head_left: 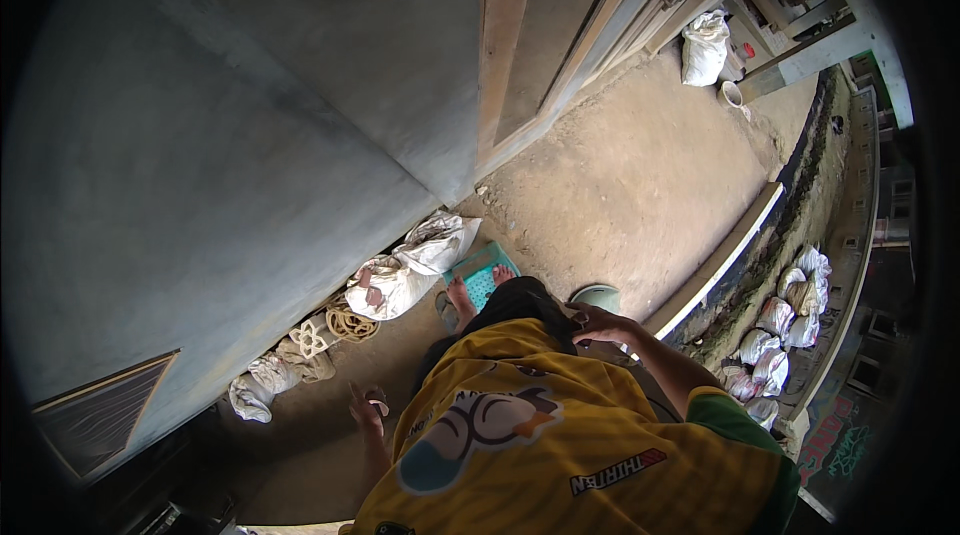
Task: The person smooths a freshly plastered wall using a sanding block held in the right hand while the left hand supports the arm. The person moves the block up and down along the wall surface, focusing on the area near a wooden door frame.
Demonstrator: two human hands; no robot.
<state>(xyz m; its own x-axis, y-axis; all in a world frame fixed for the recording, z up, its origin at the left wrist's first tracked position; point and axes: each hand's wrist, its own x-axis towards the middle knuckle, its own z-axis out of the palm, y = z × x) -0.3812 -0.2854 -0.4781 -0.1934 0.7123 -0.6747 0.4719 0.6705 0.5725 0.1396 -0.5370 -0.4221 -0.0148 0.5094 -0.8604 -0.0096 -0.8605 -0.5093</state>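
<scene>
My left hand point(369, 410) hangs low beside my body, one finger stretched out. A small pale thing shows at its fingers, too small to name. My right hand point(600, 326) is at my waist, its fingers curled by a small dark object that I cannot make out. Nearest to it, on the ground, is a pale green round tub point(597, 296), partly hidden by my arm and body. My bare feet point(463, 295) are at a teal plastic crate point(487, 261) with a holed surface. A yellow shirt covers most of the lower view.
White sacks point(385, 287), a coil of rope point(352, 324) and a pale flower-shaped block point(309, 336) lie along the grey wall point(250, 165). A wooden door frame point(496, 55) stands ahead. A low ledge point(715, 260) edges the floor at right, with several filled sacks point(770, 370) beyond.
</scene>
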